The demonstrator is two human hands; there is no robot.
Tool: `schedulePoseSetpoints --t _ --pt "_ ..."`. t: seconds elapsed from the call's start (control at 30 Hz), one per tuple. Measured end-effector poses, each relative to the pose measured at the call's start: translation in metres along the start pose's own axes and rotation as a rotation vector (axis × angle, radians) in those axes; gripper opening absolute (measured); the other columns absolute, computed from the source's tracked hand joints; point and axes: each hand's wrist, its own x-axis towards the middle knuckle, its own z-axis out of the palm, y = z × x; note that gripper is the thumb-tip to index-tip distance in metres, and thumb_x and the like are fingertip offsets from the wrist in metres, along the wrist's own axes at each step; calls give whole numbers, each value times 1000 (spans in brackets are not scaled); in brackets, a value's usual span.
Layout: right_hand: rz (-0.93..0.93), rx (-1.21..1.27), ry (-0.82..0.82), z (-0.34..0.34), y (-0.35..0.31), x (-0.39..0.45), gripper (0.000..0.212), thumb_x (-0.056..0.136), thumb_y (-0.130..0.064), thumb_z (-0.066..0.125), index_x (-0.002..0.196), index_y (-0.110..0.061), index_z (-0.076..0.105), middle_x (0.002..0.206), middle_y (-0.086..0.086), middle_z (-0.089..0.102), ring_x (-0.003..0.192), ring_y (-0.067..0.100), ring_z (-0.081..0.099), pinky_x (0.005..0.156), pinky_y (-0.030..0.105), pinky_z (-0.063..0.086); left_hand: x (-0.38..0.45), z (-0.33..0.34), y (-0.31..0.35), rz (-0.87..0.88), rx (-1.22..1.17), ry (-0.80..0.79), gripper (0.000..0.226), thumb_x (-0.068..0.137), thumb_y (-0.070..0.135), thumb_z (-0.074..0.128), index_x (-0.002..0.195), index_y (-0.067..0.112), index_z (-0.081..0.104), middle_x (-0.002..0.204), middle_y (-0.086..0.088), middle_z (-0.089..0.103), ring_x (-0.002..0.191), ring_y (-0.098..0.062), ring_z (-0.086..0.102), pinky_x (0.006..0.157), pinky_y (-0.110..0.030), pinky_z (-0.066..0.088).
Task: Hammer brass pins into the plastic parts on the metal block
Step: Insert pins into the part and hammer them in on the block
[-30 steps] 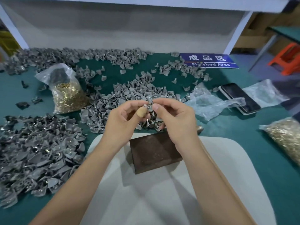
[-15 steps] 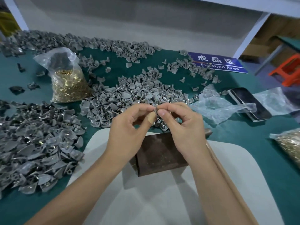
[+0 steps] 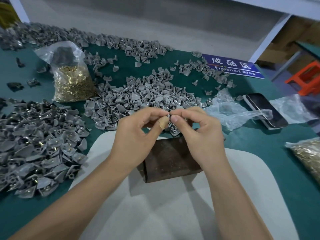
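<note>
Left hand [image 3: 133, 135] and right hand [image 3: 199, 134] both pinch one small grey plastic part [image 3: 168, 115] between fingertips, held just above the far edge of the rusty brown metal block [image 3: 170, 161], grey parts pile [image 3: 138, 99] right behind the grip

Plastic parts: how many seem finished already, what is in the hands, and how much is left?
Done: the left pile shows grey parts with brass pins in them. In hand: the left hand and right hand pinch one small part above the metal block; whether a pin is in it I cannot tell. Left: a large middle pile without visible pins, and a full pin bag.
</note>
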Motion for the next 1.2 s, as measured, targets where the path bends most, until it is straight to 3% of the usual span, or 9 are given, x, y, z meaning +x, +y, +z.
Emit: schedulePoseSetpoints --t 0.1,0.2,0.37,0.57,0.67,0.77,0.97,1.1,1.2 --pt "-95 -114 83 1 -3 -5 12 90 -14 78 98 -23 81 90 -10 70 88 10 64 74 11 41 1 -3 4 157 149 10 17 93 13 73 107 23 74 96 19 74 91 -1 71 83 -14 53" --pt "-66 -37 69 1 -4 -5 14 89 -11 79 97 -23 80 90 -10 72 89 10 66 76 15 46 1 -3 4 238 232 38 16 92 10 74 107 14 75 96 18 72 91 4 69 83 -10 50" --pt "54 69 73 -3 -4 -5 10 86 -15 83 91 -24 81 84 -10 76 83 13 69 77 27 54 0 1 4 49 38 5 17 93 13 72 105 25 72 95 14 76 89 -8 73 82 -22 57" --pt "-118 -175 7 -10 -1 -5 14 88 -14 78 89 -27 78 85 -16 71 81 11 64 72 14 45 3 -2 -3 31 71 -69 13 94 16 73 106 20 74 93 15 75 88 -8 73 81 -20 56" --pt "-171 -242 5 -7 2 -5 14 87 -12 76 87 -26 75 85 -16 68 75 11 60 69 20 46 4 -4 -4 65 107 -84 15 94 16 73 107 23 74 95 15 75 89 -7 72 83 -24 58" --pt "-173 -217 -15 -3 4 -5 16 87 -9 75 83 -24 72 82 -14 64 74 14 57 68 23 46 4 -6 -4 55 87 -96 16 94 15 72 107 25 73 95 15 74 90 -9 73 83 -26 58" --pt "-163 -139 -95 -12 1 -2 20 85 -4 76 80 -24 74 80 -10 66 73 17 57 69 16 42 6 -9 5 99 101 -153 19 94 13 71 106 27 71 95 15 73 89 -7 72 82 -21 56" --pt "-96 -14 -47 -9 -2 -5 15 86 -3 77 83 -18 78 80 -10 70 78 11 62 73 15 43 3 -8 9 14 9 -143 14 96 13 68 102 26 69 92 9 73 89 -19 72 81 -31 59" --pt "-63 39 -2 -4 -5 -7 16 86 -1 77 83 -17 79 78 -9 70 78 9 63 75 18 46 2 -6 12 -34 -49 -98 15 96 12 69 101 26 69 90 9 73 87 -18 72 80 -29 58"
